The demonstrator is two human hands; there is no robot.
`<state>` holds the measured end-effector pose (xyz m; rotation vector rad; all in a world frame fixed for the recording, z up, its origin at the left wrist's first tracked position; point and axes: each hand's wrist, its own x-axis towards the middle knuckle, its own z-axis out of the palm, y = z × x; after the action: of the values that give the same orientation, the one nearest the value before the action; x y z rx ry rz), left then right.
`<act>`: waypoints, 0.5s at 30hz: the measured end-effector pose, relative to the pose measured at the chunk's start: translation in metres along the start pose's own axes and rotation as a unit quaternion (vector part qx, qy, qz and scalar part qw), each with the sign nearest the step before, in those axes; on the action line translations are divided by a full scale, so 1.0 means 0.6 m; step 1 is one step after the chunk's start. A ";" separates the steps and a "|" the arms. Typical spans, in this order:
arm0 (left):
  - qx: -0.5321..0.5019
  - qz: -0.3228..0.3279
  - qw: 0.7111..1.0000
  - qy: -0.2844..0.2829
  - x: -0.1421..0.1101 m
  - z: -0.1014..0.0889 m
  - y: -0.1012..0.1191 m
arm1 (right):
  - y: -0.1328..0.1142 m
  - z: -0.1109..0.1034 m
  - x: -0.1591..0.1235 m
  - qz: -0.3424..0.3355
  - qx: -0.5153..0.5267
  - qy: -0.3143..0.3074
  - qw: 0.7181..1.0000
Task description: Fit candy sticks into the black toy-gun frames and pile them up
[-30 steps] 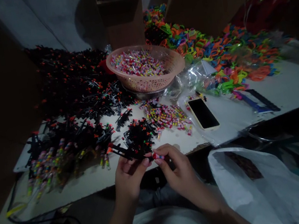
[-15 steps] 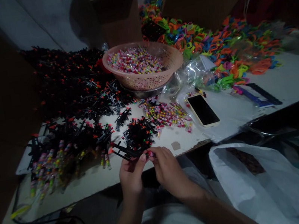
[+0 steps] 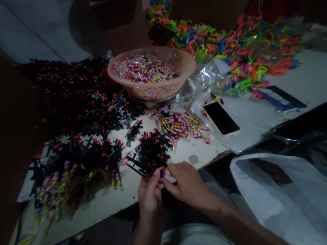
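My left hand [image 3: 149,195] is closed around a black toy gun [image 3: 137,166] with an orange tip, its barrel pointing up and left over the table's front edge. My right hand [image 3: 188,182] pinches a small pink-and-white candy-filled tube [image 3: 165,171] against the gun's rear end; the fingers partly cover it. Just beyond my hands lies a small heap of black toy guns [image 3: 151,147]. Beside that heap spreads a pile of loose colourful tubes [image 3: 180,124]. To the left, toy guns with tubes attached [image 3: 57,185] lie bunched together.
A pink perforated basket [image 3: 158,90] full of tubes stands at the back. Behind left rises a large heap of black toy guns [image 3: 72,95]; bright plastic pieces [image 3: 232,49] cover the back right. A phone [image 3: 221,118] lies on clear plastic. A white sack [image 3: 265,197] hangs at right.
My right fingers have shifted their grip, and more of the tube shows at the gun's end. Both hands sit slightly lower and to the right as the view moves.
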<state>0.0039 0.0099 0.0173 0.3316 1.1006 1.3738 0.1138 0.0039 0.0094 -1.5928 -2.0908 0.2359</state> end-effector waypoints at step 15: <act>0.203 0.138 0.969 -0.033 0.039 -0.043 0.061 | -0.005 0.010 0.030 -0.025 0.161 -0.016 0.986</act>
<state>-0.0424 0.0294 0.0219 0.8497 1.3129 1.3595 0.1048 0.0212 0.0103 -1.3491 -1.9934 0.5562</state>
